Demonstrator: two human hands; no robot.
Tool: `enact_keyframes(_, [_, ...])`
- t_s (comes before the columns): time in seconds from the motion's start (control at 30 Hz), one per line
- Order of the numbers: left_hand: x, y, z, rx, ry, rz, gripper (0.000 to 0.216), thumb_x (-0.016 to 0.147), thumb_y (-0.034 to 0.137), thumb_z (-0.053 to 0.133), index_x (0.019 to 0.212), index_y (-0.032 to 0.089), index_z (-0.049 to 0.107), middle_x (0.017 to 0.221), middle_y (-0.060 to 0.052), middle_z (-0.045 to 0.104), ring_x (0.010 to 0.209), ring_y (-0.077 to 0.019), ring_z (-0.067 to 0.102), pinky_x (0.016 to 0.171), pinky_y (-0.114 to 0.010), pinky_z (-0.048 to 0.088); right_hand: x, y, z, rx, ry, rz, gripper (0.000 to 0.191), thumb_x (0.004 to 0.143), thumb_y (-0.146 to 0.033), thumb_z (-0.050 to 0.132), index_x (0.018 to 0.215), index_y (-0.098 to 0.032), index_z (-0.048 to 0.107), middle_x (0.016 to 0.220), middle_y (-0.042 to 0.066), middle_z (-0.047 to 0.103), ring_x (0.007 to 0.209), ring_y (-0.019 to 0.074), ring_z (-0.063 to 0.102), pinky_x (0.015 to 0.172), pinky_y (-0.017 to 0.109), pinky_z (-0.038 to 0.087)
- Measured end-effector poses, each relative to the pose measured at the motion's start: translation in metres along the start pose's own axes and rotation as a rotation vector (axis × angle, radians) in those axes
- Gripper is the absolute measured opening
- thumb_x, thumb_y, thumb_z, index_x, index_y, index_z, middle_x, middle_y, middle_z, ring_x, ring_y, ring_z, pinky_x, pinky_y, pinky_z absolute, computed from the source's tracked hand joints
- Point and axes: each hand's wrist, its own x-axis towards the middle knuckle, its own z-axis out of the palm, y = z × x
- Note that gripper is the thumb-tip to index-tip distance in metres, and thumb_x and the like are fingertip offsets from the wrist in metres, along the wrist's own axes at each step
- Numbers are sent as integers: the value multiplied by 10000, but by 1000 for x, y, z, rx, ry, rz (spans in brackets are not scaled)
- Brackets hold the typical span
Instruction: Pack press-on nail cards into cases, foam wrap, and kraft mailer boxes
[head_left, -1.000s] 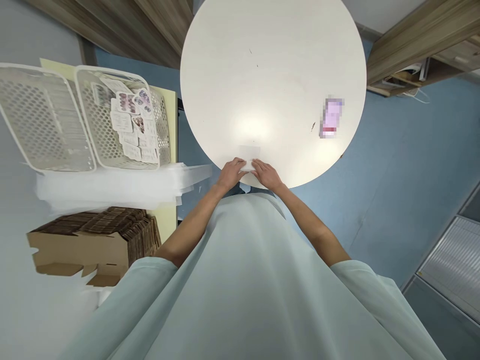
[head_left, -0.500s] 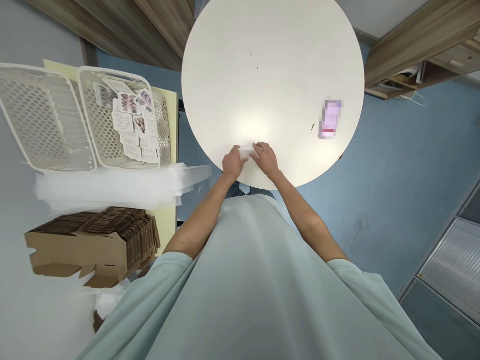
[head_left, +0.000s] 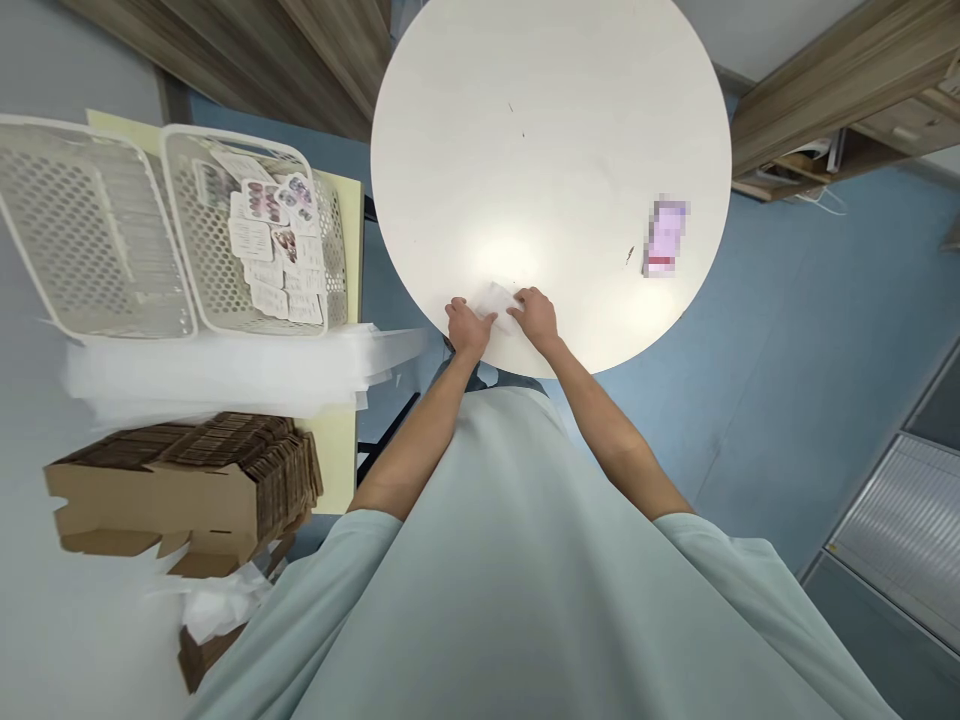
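Observation:
Near the front edge of the round white table (head_left: 555, 130), a small folded white wrapping sheet (head_left: 496, 301) lies between my hands. It looks thin and slightly see-through; whether anything is inside it I cannot make out. My left hand (head_left: 469, 328) grips its left side, thumb pointing inward. On the right side, my right hand (head_left: 535, 318) pinches the sheet between thumb and fingers. The sheet sits tilted, one corner pointing away from me.
A pixelated pink-purple object (head_left: 665, 237) lies at the table's right. On my left stand a white basket with printed cards (head_left: 274, 240), a second white basket (head_left: 67, 230), a stack of white sheets (head_left: 217, 372) and flattened cardboard boxes (head_left: 161, 510).
The white sheet has turned from a flat, level strip to a tilted, wider shape. My left hand has shifted slightly right and nearer to me; the whole view has shifted a little.

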Motion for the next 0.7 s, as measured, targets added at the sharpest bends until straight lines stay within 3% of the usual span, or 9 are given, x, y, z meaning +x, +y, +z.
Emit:
enact_keyframes(0.13, [1,-4,1,-42,-33,-7,565,973,377,877,1413,205,566,1410,-195,715,1315,-382,727,1168,-556,581,-28,1,18,164,85,190,149,994,-354,773,1002,-242,675,1076,70,791,979,268,723,994,446,609])
enact_keyframes(0.3, [-4,-6,-4,-34,-135,108,182,1061,337,733,1180,228,648,1283,-146,789,1236,-336,751,1140,-523,581,-55,-10,39,304,179,380,235,974,-417,769,942,-272,586,1065,62,824,973,250,766,990,405,600])
enact_keyframes(0.4, [-6,-11,-11,-40,-180,199,152,1028,282,754,1139,237,660,1314,-137,780,1162,-304,764,1114,-496,593,-59,-21,47,338,224,435,262,969,-454,766,921,-278,578,1040,68,831,961,254,781,976,400,609])
enact_keyframes(0.53, [8,-26,-33,-56,-150,218,210,992,194,759,1175,242,666,1343,-129,753,1087,-283,773,1093,-477,606,-44,-48,58,348,220,428,259,967,-455,766,915,-279,583,1028,65,833,961,257,785,988,410,614])
enact_keyframes(0.7, [50,-47,-76,-79,-67,196,212,1017,197,723,1222,221,673,1353,-146,737,1115,-274,769,1088,-443,609,-1,-99,78,311,154,356,229,980,-404,761,926,-278,577,1053,69,828,1019,267,784,1003,412,605])
